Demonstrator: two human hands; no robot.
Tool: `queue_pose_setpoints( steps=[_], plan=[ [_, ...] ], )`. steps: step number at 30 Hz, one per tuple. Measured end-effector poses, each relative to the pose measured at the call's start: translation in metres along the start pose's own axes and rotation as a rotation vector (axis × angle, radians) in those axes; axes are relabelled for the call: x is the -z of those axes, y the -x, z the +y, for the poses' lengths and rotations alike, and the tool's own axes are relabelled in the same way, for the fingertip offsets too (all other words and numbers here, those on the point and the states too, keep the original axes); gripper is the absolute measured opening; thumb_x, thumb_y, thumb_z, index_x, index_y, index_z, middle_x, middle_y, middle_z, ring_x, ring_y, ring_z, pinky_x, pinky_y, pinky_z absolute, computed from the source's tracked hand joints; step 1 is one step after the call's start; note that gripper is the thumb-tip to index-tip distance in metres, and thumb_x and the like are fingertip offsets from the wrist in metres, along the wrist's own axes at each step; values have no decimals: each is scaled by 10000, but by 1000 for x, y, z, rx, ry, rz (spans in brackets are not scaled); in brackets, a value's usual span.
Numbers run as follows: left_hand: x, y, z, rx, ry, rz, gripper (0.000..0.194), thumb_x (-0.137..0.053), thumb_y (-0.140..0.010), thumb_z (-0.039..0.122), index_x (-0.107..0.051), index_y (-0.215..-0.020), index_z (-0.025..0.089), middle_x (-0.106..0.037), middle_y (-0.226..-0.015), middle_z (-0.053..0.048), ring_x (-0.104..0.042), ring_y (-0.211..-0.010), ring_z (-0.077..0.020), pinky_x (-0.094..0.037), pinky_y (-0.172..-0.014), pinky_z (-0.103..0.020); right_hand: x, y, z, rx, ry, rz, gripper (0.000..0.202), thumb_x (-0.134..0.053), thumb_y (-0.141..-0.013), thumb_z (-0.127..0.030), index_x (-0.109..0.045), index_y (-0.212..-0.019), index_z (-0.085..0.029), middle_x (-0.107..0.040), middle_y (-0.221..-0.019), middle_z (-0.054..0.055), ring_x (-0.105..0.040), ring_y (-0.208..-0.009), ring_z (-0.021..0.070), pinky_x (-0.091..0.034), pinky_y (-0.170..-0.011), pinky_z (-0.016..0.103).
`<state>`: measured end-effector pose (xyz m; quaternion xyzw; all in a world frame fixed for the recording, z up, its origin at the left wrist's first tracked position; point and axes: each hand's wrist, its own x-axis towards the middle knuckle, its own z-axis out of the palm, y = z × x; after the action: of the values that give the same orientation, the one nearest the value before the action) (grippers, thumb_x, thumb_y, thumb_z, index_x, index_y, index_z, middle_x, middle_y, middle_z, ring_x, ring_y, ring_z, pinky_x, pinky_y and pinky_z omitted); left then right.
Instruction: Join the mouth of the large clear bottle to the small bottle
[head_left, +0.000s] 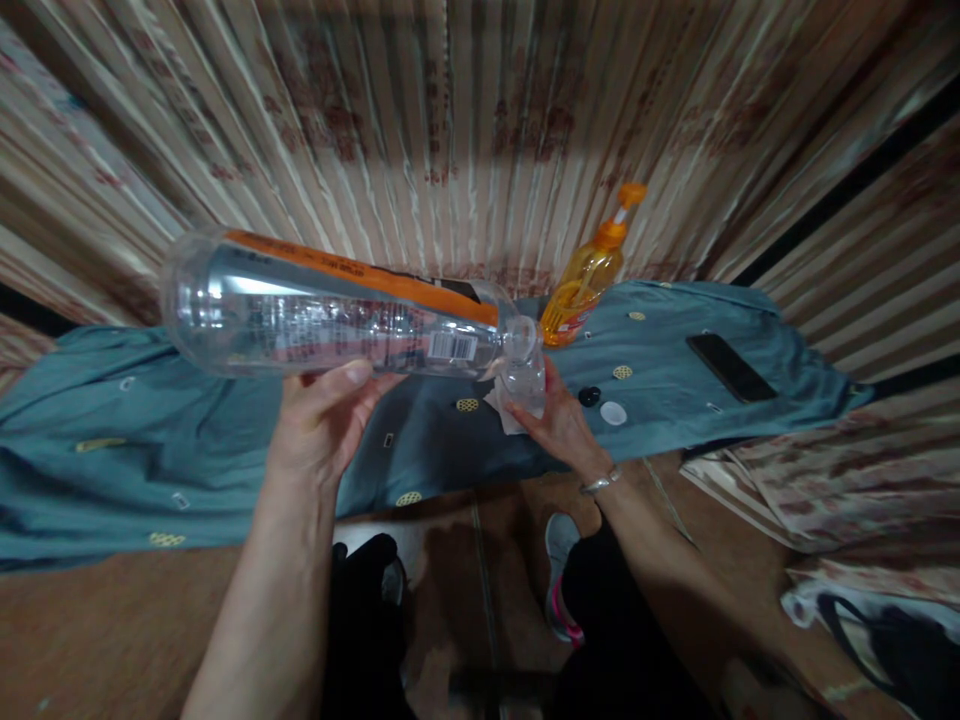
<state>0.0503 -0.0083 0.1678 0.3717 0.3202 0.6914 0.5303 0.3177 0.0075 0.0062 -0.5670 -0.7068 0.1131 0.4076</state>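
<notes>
My left hand (326,415) is closed round the underside of a large clear plastic bottle (337,310). The bottle lies nearly level in the air, its base to the left and its neck to the right, with an orange and grey label and a barcode. At its mouth, my right hand (559,415) grips a small clear cup (521,382), the fingers wrapped about its right side. Cup and bottle neck overlap in view; I cannot tell whether they touch. No liquid can be made out in either. A whitish piece of paper (510,415) shows beside the cup, partly hidden.
A teal cloth (225,430) with yellow prints covers the long surface. Behind the cup stands a pump bottle (581,285) of amber liquid. To the right are a small black cap (589,396), a white disc (613,413) and a black phone (729,367). Pleated curtains (450,140) hang behind.
</notes>
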Motion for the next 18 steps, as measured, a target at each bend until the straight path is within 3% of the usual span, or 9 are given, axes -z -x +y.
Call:
queue_pose_setpoints(
  steps=[6,12,18],
  plan=[
    [-3,0,1,10,-4,22,374,-941,-490,163,-657,-717,253,-745,-686,6,-781,-825,-306,-673,-918,-590,0,0,1,9,0,-2,894,-713,-933,-564,-325,-1631,-160,-616,-1544,242,-636,-1411,387,-555,-1146,597],
    [-6,1,3,12,-24,45,551,-909,-479,149,-727,-980,288,-824,-920,-28,-804,-909,-346,-677,-910,-590,1,0,-1,1,-2,-9,912,-725,-929,-549,-308,-1639,-157,-604,-1558,244,-630,-1420,382,-547,-1159,592],
    [-7,1,3,8,-7,37,538,-889,-480,127,-723,-968,282,-826,-934,-29,-799,-820,-302,-698,-846,-541,2,0,-1,-13,-5,-12,901,-729,-927,-554,-326,-1636,-170,-619,-1545,234,-636,-1412,383,-559,-1143,592]
  ],
)
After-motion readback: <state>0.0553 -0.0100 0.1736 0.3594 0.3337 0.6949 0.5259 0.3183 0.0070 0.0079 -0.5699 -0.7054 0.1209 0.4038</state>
